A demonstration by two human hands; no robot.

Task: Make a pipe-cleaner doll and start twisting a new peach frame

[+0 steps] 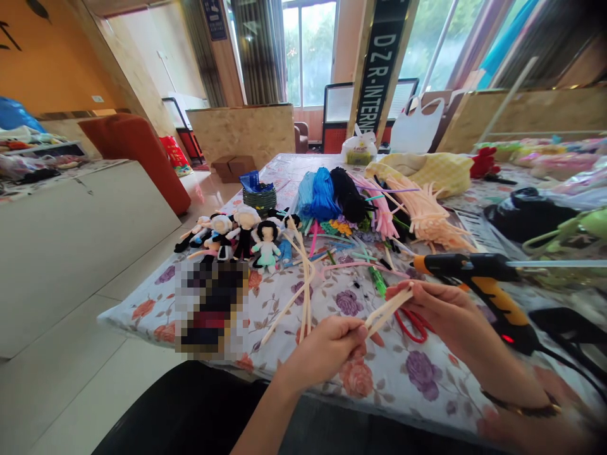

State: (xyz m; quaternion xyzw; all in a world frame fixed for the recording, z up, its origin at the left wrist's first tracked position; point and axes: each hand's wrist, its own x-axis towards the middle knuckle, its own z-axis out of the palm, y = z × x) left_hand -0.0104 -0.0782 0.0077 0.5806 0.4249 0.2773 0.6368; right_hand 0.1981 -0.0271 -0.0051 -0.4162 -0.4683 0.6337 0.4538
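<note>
Left hand (327,347), right hand (439,306), pinching cream strips (391,313), sign (378,69) "DZR-INTERN"

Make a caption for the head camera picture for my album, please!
Left hand and right hand hold pale strips above a flowery tablecloth, with dolls and a glue gun.

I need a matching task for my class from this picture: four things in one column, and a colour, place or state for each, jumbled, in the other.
Things:
1. Cream strip
2. Glue gun
3. Bright-blue bundle
4. Dolls

Descriptions:
A. Between a light-blue bundle and a black bundle
B. Grouped left of the bundles
C. Held by left hand and right hand
D. Black and orange

Pairs: 1-C, 2-D, 3-A, 4-B
</note>
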